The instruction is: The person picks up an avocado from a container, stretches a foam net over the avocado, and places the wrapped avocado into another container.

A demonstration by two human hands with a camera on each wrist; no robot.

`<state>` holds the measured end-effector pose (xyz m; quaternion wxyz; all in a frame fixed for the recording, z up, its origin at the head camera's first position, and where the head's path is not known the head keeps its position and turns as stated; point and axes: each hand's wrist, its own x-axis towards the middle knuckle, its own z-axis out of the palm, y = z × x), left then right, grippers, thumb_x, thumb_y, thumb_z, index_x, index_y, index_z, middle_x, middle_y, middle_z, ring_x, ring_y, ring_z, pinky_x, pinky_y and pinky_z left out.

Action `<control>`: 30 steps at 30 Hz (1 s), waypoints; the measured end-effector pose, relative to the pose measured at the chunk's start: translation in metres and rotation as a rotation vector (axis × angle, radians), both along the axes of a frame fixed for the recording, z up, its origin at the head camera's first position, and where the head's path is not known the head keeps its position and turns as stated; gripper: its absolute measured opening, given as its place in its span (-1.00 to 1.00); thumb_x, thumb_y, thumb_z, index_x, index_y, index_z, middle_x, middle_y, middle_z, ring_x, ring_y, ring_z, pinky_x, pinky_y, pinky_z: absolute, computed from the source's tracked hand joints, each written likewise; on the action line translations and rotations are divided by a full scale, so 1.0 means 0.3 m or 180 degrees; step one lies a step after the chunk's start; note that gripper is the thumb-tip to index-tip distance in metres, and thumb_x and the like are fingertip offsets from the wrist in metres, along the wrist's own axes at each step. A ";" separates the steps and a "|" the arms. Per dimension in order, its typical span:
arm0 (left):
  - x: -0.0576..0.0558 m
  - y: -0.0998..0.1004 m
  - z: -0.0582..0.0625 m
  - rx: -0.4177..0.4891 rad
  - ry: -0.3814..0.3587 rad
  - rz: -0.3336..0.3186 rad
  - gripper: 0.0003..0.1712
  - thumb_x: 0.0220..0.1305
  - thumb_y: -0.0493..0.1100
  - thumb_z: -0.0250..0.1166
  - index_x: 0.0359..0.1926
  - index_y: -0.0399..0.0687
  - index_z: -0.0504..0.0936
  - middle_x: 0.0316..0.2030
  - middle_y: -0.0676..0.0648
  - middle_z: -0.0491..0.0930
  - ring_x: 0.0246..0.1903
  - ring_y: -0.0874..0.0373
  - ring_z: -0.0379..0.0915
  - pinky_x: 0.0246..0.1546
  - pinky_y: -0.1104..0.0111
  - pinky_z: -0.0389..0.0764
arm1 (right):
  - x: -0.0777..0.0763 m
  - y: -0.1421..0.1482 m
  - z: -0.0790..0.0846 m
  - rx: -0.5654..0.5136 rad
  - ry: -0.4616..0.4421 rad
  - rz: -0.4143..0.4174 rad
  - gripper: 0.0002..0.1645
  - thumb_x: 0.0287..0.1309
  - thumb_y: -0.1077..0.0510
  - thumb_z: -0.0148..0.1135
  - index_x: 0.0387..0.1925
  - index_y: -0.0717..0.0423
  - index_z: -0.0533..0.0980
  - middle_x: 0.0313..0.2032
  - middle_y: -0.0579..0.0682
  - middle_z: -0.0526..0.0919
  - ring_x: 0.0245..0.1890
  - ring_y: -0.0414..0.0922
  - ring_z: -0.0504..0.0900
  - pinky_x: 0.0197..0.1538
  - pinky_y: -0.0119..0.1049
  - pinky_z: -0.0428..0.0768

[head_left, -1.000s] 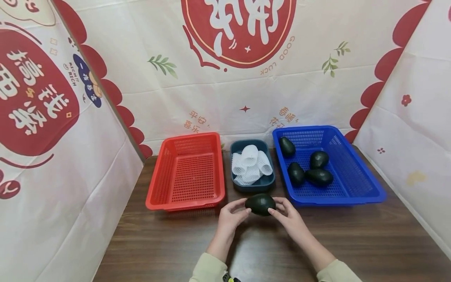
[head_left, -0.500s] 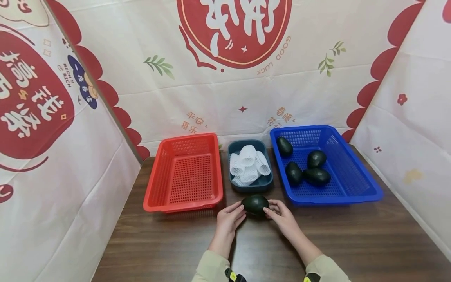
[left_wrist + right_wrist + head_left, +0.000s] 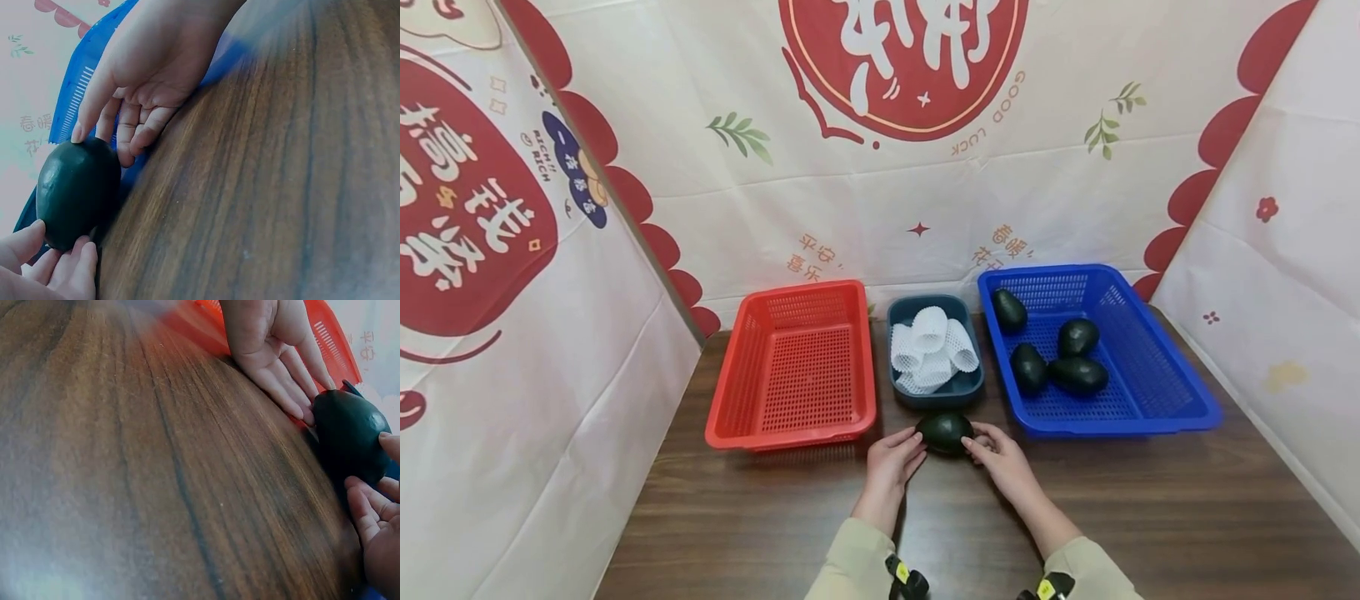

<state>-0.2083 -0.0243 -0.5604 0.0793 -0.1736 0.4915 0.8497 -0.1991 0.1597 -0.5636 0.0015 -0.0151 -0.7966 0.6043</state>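
A dark green avocado (image 3: 945, 434) lies crosswise between my two hands, just in front of the small dark teal tray (image 3: 938, 401). My left hand (image 3: 889, 468) pinches its left end with thumb and fingers. At the other end, my right hand (image 3: 1006, 471) holds it the same way, thumb on the near side. The left wrist view has the avocado (image 3: 79, 190) with fingertips at both ends. Whether its underside touches the table cannot be told. White foam net sleeves (image 3: 931, 350) are piled in the teal tray.
To the left stands a red plastic basket (image 3: 718, 437) with nothing in it. A blue basket (image 3: 1180, 400) on the right holds several avocados (image 3: 1078, 376). Patterned cloth walls (image 3: 880, 192) enclose the back and sides of the wooden table (image 3: 760, 517).
The avocado has shifted slightly left between my hands, and my grip on its ends has changed a little. Over the last half second the hands have stayed nearly still. Baskets and tray are unchanged.
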 end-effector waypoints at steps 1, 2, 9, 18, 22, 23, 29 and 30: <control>0.000 0.001 0.000 -0.0009 0.0011 0.0019 -0.56 0.04 -0.36 0.29 -0.03 -0.50 0.47 -0.17 -0.28 0.54 -0.24 -0.04 0.54 -0.13 0.11 0.47 | -0.001 -0.001 0.000 0.0015 -0.0011 0.0003 -0.46 0.07 -0.02 0.22 0.02 0.23 0.41 -0.43 0.09 0.58 -0.43 -0.04 0.54 -0.33 -0.32 0.50; 0.001 0.002 0.002 -0.0013 0.0014 0.0035 -0.56 0.04 -0.35 0.29 -0.03 -0.50 0.47 -0.17 -0.28 0.54 -0.23 -0.04 0.54 -0.12 0.11 0.47 | -0.002 -0.003 0.002 0.0041 -0.0021 0.0005 -0.45 0.07 -0.02 0.21 0.02 0.23 0.41 -0.43 0.08 0.58 -0.42 -0.05 0.54 -0.32 -0.33 0.50; 0.000 0.012 0.012 0.0019 0.0029 0.0110 -0.55 0.06 -0.36 0.27 -0.02 -0.51 0.45 -0.13 -0.28 0.52 -0.17 -0.08 0.50 -0.09 0.09 0.43 | -0.016 -0.008 -0.009 0.0081 -0.0031 -0.0045 -0.43 0.10 -0.03 0.18 0.06 0.23 0.37 -0.42 0.09 0.58 -0.41 -0.05 0.55 -0.30 -0.30 0.52; -0.005 0.003 0.016 0.0107 -0.0144 0.0042 -0.56 0.07 -0.36 0.27 0.01 -0.44 0.46 -0.06 -0.29 0.48 -0.14 -0.05 0.50 -0.07 0.11 0.44 | -0.020 -0.008 -0.010 0.0061 -0.0047 -0.0044 -0.41 0.09 -0.04 0.18 0.06 0.23 0.35 -0.43 0.07 0.58 -0.41 -0.07 0.55 -0.30 -0.32 0.53; -0.003 0.002 0.015 0.0084 -0.0171 0.0032 -0.55 0.07 -0.35 0.26 0.02 -0.44 0.45 -0.03 -0.30 0.46 -0.13 -0.05 0.49 -0.08 0.12 0.44 | -0.017 -0.008 -0.010 0.0070 -0.0090 -0.0027 -0.43 0.11 -0.01 0.17 0.07 0.23 0.34 -0.43 0.08 0.58 -0.41 -0.07 0.56 -0.29 -0.31 0.53; -0.002 0.002 0.015 0.0092 -0.0178 0.0030 -0.55 0.07 -0.35 0.26 0.02 -0.44 0.45 -0.03 -0.30 0.46 -0.12 -0.05 0.49 -0.07 0.12 0.44 | -0.016 -0.008 -0.010 0.0075 -0.0097 -0.0027 -0.43 0.11 -0.01 0.17 0.07 0.23 0.34 -0.43 0.08 0.58 -0.41 -0.07 0.56 -0.29 -0.31 0.53; 0.002 0.003 0.015 0.0096 -0.0149 -0.0005 -0.52 0.08 -0.35 0.26 0.05 -0.45 0.42 0.00 -0.32 0.44 -0.10 -0.07 0.47 -0.06 0.11 0.42 | -0.012 -0.004 -0.010 0.0062 -0.0089 -0.0020 -0.44 0.11 -0.01 0.17 0.06 0.24 0.35 -0.42 0.09 0.58 -0.39 -0.06 0.56 -0.28 -0.31 0.54; 0.002 0.003 0.014 0.0093 -0.0141 -0.0011 -0.52 0.09 -0.35 0.25 0.05 -0.46 0.42 0.00 -0.32 0.44 -0.10 -0.07 0.47 -0.05 0.11 0.42 | -0.011 -0.003 -0.011 0.0056 -0.0087 -0.0018 -0.43 0.11 -0.02 0.17 0.06 0.24 0.35 -0.42 0.10 0.58 -0.39 -0.05 0.56 -0.28 -0.30 0.54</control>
